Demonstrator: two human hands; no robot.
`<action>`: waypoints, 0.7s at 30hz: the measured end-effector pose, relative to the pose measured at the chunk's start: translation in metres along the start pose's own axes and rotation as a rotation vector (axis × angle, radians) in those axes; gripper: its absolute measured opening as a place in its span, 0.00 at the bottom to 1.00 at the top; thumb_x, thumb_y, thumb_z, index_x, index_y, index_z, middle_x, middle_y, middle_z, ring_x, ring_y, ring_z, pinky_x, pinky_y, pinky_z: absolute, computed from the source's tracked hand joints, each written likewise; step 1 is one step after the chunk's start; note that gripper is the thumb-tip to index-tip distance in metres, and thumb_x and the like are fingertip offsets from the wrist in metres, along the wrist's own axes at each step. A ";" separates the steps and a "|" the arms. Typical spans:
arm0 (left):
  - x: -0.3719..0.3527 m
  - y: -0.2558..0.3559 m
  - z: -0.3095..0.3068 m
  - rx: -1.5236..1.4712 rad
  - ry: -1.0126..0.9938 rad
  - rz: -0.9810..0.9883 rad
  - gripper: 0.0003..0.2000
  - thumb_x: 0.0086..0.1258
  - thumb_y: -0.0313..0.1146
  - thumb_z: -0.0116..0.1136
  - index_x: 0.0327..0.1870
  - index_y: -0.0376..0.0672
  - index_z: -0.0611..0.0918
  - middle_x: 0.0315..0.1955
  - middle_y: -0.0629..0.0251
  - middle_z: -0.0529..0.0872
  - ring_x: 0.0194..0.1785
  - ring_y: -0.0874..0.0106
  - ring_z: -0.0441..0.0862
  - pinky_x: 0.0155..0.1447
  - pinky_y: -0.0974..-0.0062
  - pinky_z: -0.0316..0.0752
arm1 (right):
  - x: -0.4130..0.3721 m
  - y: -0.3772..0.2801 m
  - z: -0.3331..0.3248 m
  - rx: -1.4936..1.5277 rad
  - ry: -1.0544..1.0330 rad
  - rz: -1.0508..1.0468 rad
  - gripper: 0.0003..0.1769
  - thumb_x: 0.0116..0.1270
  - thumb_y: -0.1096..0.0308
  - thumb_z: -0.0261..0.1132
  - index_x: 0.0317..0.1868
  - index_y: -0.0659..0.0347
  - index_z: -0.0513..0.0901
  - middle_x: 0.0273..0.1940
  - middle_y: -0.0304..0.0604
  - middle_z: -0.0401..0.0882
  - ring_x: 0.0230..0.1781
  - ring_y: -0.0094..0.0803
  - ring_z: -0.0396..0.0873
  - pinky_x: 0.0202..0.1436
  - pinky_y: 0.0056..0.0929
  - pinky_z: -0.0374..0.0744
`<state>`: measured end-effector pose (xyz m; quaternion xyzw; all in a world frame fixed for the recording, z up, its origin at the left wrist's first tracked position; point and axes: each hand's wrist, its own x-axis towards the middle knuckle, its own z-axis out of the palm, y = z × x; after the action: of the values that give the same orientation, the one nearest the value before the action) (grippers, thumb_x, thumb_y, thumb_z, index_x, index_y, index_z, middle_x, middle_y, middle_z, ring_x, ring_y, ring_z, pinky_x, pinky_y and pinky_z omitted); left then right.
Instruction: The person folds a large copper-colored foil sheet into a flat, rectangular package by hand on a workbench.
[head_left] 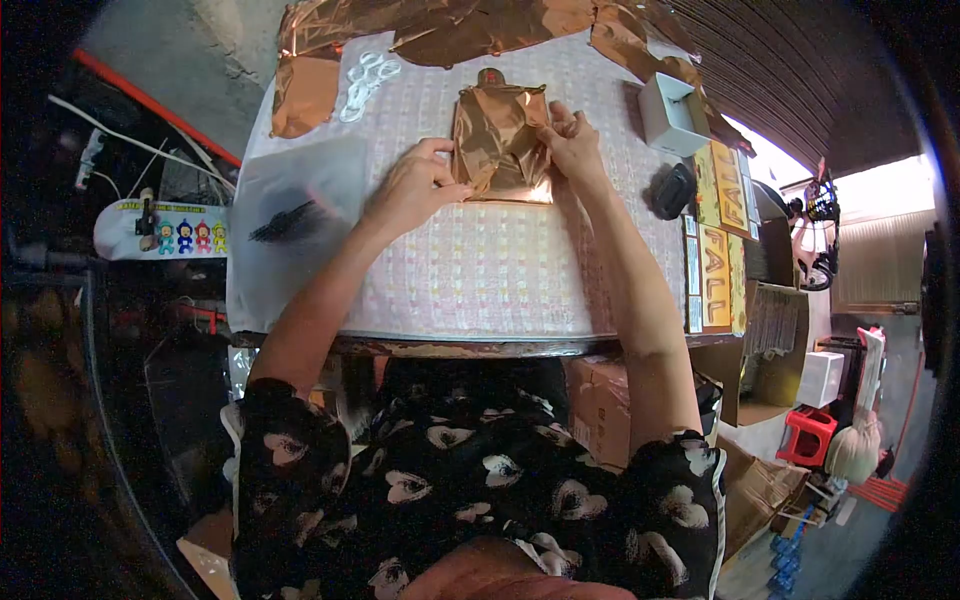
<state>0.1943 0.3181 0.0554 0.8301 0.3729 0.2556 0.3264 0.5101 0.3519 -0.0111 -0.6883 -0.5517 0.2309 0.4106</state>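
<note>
A shiny copper-coloured foil bag (503, 140) lies on the table in front of me, its surface creased. My left hand (412, 187) is at the bag's left side, with thumb and fingers gripping near the lower left edge. On the other side, my right hand (574, 145) pinches the bag's right edge between thumb and fingers. Just beyond the bag's top edge sits a small dark round item with a red mark (490, 77). What the bag contains is hidden.
More copper foil bags (470, 28) are piled along the far edge. White looped cords (368, 82) lie at the far left, above a clear plastic sheet (300, 215). To the right are an opened white box (672, 115), a black object (671, 190) and yellow-labelled packs (715, 275).
</note>
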 end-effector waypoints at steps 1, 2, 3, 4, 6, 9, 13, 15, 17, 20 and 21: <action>0.000 -0.001 0.000 -0.003 -0.005 0.003 0.10 0.64 0.35 0.76 0.33 0.36 0.91 0.66 0.55 0.80 0.56 0.59 0.83 0.61 0.62 0.79 | -0.001 -0.004 -0.001 0.002 -0.036 -0.014 0.36 0.67 0.52 0.71 0.69 0.66 0.78 0.65 0.50 0.79 0.70 0.46 0.67 0.76 0.56 0.53; 0.000 -0.002 0.000 -0.004 -0.004 -0.002 0.10 0.64 0.35 0.76 0.33 0.36 0.91 0.66 0.55 0.80 0.56 0.59 0.83 0.61 0.62 0.79 | -0.003 -0.008 -0.002 0.005 -0.073 -0.027 0.35 0.68 0.48 0.69 0.69 0.61 0.80 0.73 0.52 0.75 0.80 0.52 0.61 0.82 0.64 0.44; 0.000 -0.002 -0.001 -0.009 -0.006 0.003 0.10 0.64 0.35 0.76 0.33 0.37 0.91 0.66 0.55 0.80 0.56 0.59 0.83 0.61 0.62 0.79 | -0.006 -0.010 -0.007 -0.003 -0.090 -0.014 0.30 0.70 0.50 0.67 0.64 0.61 0.84 0.74 0.51 0.74 0.81 0.52 0.58 0.82 0.66 0.43; 0.000 -0.001 -0.001 -0.014 -0.008 0.008 0.10 0.63 0.35 0.76 0.33 0.37 0.92 0.66 0.55 0.80 0.56 0.58 0.83 0.60 0.62 0.79 | -0.007 -0.015 -0.008 -0.008 -0.098 -0.007 0.27 0.71 0.51 0.66 0.61 0.61 0.86 0.74 0.50 0.74 0.82 0.52 0.57 0.82 0.66 0.42; 0.000 0.001 -0.003 -0.013 -0.011 0.011 0.10 0.63 0.35 0.76 0.33 0.36 0.91 0.66 0.54 0.80 0.57 0.58 0.83 0.61 0.62 0.79 | -0.009 -0.027 -0.010 -0.085 -0.052 -0.032 0.23 0.69 0.55 0.67 0.57 0.62 0.89 0.72 0.52 0.77 0.79 0.52 0.63 0.83 0.56 0.47; 0.001 0.001 -0.003 -0.010 -0.018 0.019 0.11 0.63 0.35 0.76 0.33 0.35 0.91 0.66 0.54 0.80 0.58 0.57 0.83 0.61 0.62 0.78 | -0.007 -0.039 -0.015 -0.161 -0.003 -0.053 0.17 0.68 0.57 0.68 0.50 0.57 0.92 0.73 0.55 0.75 0.80 0.55 0.61 0.84 0.55 0.47; 0.002 0.003 -0.005 -0.022 -0.042 0.007 0.11 0.63 0.35 0.76 0.32 0.34 0.91 0.66 0.54 0.80 0.58 0.57 0.83 0.62 0.61 0.78 | 0.010 -0.029 -0.016 -0.225 -0.050 -0.043 0.16 0.70 0.53 0.68 0.45 0.54 0.94 0.80 0.50 0.67 0.84 0.64 0.51 0.80 0.76 0.39; 0.003 0.002 -0.005 -0.030 -0.041 0.003 0.11 0.64 0.35 0.76 0.32 0.34 0.91 0.66 0.54 0.80 0.58 0.57 0.83 0.62 0.62 0.78 | 0.015 -0.024 -0.016 -0.229 -0.036 -0.040 0.15 0.69 0.54 0.69 0.45 0.54 0.94 0.79 0.50 0.68 0.83 0.64 0.53 0.80 0.76 0.40; 0.002 0.002 -0.005 -0.040 -0.042 -0.001 0.11 0.64 0.35 0.76 0.32 0.34 0.91 0.66 0.54 0.80 0.58 0.57 0.83 0.62 0.62 0.78 | 0.015 -0.024 -0.014 -0.234 -0.022 -0.034 0.14 0.68 0.54 0.70 0.44 0.54 0.94 0.79 0.50 0.68 0.82 0.64 0.54 0.80 0.77 0.40; 0.003 0.003 -0.005 -0.020 -0.029 -0.016 0.13 0.63 0.38 0.74 0.32 0.34 0.92 0.64 0.54 0.82 0.58 0.57 0.84 0.62 0.65 0.78 | 0.011 -0.025 -0.013 -0.259 0.022 -0.054 0.14 0.68 0.55 0.71 0.44 0.54 0.94 0.77 0.51 0.70 0.81 0.63 0.57 0.80 0.77 0.43; 0.002 0.003 -0.005 -0.014 -0.025 -0.018 0.13 0.63 0.38 0.74 0.32 0.34 0.92 0.64 0.54 0.82 0.58 0.57 0.84 0.62 0.65 0.78 | 0.008 -0.025 -0.015 -0.256 0.039 -0.104 0.15 0.70 0.55 0.69 0.49 0.55 0.92 0.76 0.52 0.71 0.80 0.61 0.59 0.80 0.74 0.46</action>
<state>0.1939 0.3201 0.0612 0.8274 0.3746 0.2450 0.3391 0.5095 0.3561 0.0182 -0.7099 -0.6033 0.1238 0.3416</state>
